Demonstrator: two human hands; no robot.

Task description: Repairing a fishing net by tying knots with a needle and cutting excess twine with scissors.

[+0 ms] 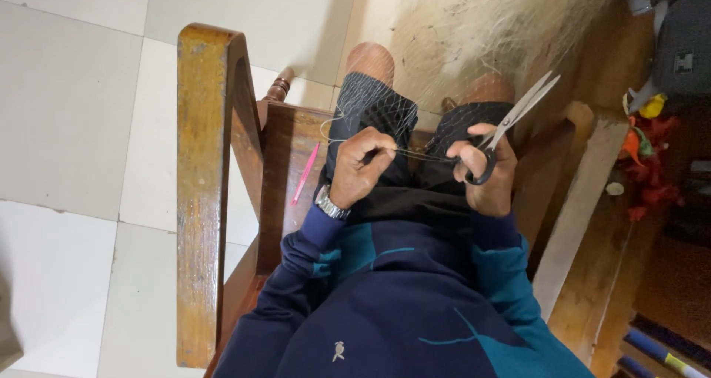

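Observation:
I sit in a wooden armchair point(201, 200) and look down at my lap. A fine pale fishing net point(474, 30) lies over my knees and spreads to the floor ahead. My left hand point(361, 167), with a metal wristwatch point(330, 204), pinches strands of the net's mesh over my left thigh. My right hand point(485, 174) grips a pair of black-handled scissors point(511, 122), its blades pointing up and to the right, slightly apart. A taut line of net runs between both hands.
A thin pink stick point(304, 174) rests on the chair seat by my left thigh. The right armrest point(585, 193) is pale wood. Red and orange cloth bits point(648, 167) and a dark bag point(685, 45) lie at the right. White floor tiles point(74, 126) lie left.

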